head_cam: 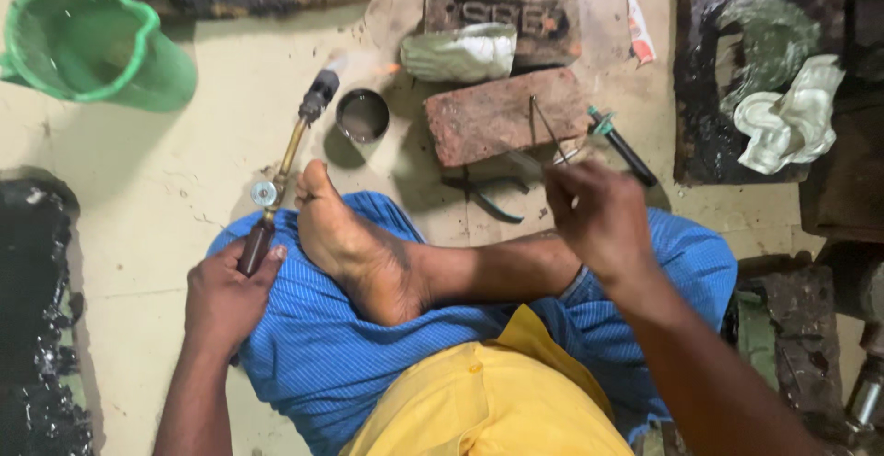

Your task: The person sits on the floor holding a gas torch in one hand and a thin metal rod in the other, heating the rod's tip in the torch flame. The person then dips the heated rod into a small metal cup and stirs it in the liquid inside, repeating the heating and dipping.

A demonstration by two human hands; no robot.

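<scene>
I sit cross-legged on the floor in a blue wrap, with my bare foot [354,249] resting on my lap. My left hand [226,295] grips the dark handle of a gas torch [290,157]; its brass tube and black nozzle point up toward a small round metal cup [363,115]. My right hand [599,216] pinches thin metal tweezers [551,131], whose tips reach over a red brick [502,115]. Whether the tweezers hold anything is too small to tell.
A second, dark brick [502,18] lies behind the red one with a crumpled whitish bag [460,52] on it. Pliers [488,193] lie on the floor near my knee. A green plastic jug [87,41] stands top left. White cloth [792,115] lies on a black slab at right.
</scene>
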